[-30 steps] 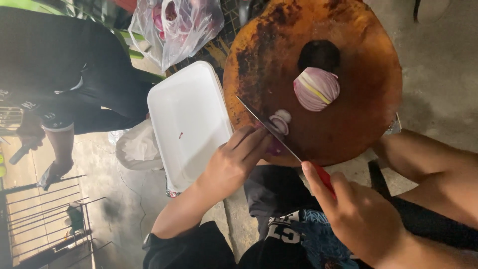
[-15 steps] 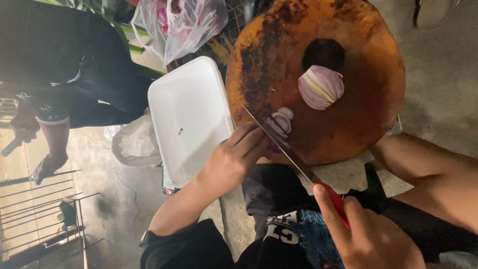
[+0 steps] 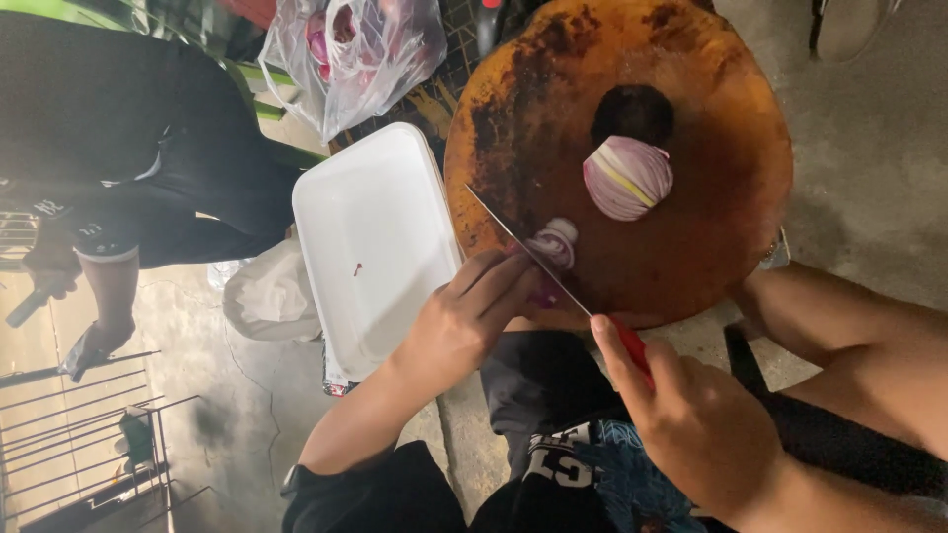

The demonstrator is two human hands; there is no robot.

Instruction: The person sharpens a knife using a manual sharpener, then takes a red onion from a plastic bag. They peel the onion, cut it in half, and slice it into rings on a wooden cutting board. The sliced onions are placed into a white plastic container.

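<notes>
A round, stained wooden chopping board [image 3: 711,247] fills the upper right. On it lies a peeled red onion half [image 3: 628,177], and nearer to me a smaller piece of red onion [image 3: 555,244] with sliced layers showing. My left hand [image 3: 464,318] presses its fingertips on that smaller piece at the board's near edge. My right hand [image 3: 691,419] grips the red handle of a knife [image 3: 538,259], whose thin blade lies slanted across the onion piece, right beside my left fingertips.
A white rectangular tray [image 3: 370,237] sits left of the board. Behind it is a clear plastic bag of red onions [image 3: 355,44]. Another person in dark clothes [image 3: 118,128] crouches at the left, holding something. A metal rack [image 3: 79,444] stands at the lower left.
The knife has slid back and forth through the small onion piece under my left fingertips. My right hand pulled back toward me, then forward again. The onion half stayed put.
</notes>
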